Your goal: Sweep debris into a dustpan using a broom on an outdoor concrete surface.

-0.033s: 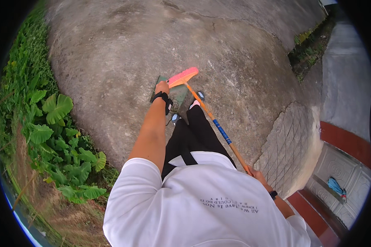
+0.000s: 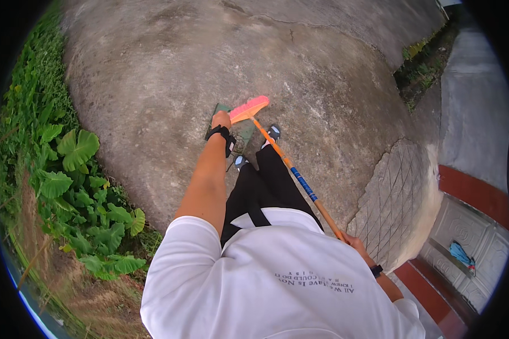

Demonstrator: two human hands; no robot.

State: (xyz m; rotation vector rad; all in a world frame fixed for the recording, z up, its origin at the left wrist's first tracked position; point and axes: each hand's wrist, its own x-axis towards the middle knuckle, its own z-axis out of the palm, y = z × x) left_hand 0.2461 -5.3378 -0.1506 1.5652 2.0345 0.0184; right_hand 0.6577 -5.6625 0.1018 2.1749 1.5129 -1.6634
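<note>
A broom (image 2: 285,160) slants across my front, with an orange handle, a blue wrapped band and an orange-and-pink bristle head (image 2: 250,108). My right hand (image 2: 353,243) is closed round its near end, beside my right hip. My left hand (image 2: 221,118) reaches down ahead of my feet, fingers closed, over a flat green dustpan (image 2: 245,135). Hand and wrist hide part of the dustpan, and its handle is not plain to see. The bristle head lies just right of my left hand, at the dustpan's far edge.
Rough concrete (image 2: 169,73) spreads around my feet. Broad-leaved green plants (image 2: 79,150) border it on the left. To the right are a grooved concrete slope (image 2: 387,198), a red-brown wall strip (image 2: 469,189) and a pale panelled door (image 2: 464,248) with a blue folded umbrella (image 2: 461,255).
The broom head has shifted slightly left and nearer to me, along the dustpan. Both hands keep their grip almost in place.
</note>
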